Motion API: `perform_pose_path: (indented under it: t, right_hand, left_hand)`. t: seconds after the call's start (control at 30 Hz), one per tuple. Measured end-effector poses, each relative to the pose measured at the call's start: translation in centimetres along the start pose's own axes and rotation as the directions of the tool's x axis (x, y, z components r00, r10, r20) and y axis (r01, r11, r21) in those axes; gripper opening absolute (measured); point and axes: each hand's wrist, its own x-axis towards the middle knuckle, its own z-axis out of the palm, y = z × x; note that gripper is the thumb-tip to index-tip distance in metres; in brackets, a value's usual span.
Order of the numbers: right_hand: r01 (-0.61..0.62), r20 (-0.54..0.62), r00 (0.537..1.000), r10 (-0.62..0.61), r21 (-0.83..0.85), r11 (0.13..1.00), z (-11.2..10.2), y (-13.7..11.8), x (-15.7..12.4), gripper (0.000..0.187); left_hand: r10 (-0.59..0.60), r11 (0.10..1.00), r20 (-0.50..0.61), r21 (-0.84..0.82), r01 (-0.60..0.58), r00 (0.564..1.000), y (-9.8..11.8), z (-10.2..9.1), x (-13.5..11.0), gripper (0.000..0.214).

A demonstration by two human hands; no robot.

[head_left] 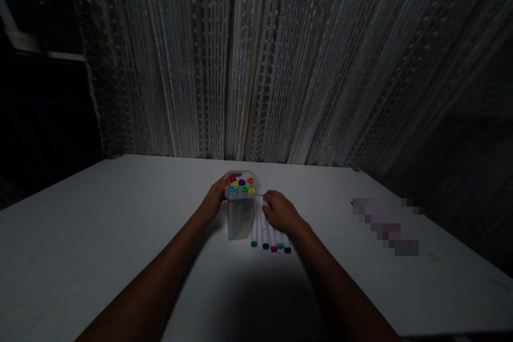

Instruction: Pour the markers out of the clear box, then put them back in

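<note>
Lighting is pretty dim, but the middle of the white table (120,214) is readable enough. A clear marker box (240,219) stands upright there, and you can see a bunch of coloured caps at its open top: orange, purple, yellow, green, blue, red.

The left hand (212,200) is wrapped against the left side of the marker box near the rim, fingers curled round the top edge, so it's gripping the box rather than just resting next to it. The box sits right in that grip, touching the palm side of the hand.

The right hand (280,211) lies palm down on a row of loose markers (265,236), which lie flat just to the right of the box, side by side, with their green, blue, red, teal and dark caps pointing toward the camera. The fingers are bent over the far ends of the loose markers, close to the box's right wall. Honestly can't tell whether they're pinching one or just lying on top; the hand hides that part.

Behind the table hangs a string curtain (260,64), and off to the right on the tabletop there's a blurred-out patch (385,224).
</note>
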Motion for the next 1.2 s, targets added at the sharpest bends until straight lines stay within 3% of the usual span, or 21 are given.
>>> perform_pose_path:
  t: [0.13,0.37,0.93,1.2]
  right_hand:
    - [-0.056,-0.004,0.998,0.056,-0.063,0.996,-0.6,0.1,-0.1,0.031]
    - [-0.298,0.021,0.952,0.305,-0.159,0.941,-1.4,0.6,-0.4,0.035]
    - [-0.331,-0.009,0.943,0.334,-0.166,0.929,-0.6,1.1,0.2,0.030]
    - [-0.412,-0.046,0.911,0.410,-0.152,0.899,-0.8,1.4,-0.1,0.041]
  left_hand:
    - [-0.003,1.000,-0.002,-0.010,0.003,1.000,0.1,0.1,0.0,0.064]
    - [0.002,1.000,-0.010,0.006,-0.002,1.000,0.7,0.4,-0.3,0.065]
    - [-0.012,1.000,-0.006,-0.001,0.012,1.000,0.7,0.4,-0.3,0.065]
    - [-0.021,1.000,-0.001,0.002,0.021,1.000,0.3,0.1,-0.1,0.066]
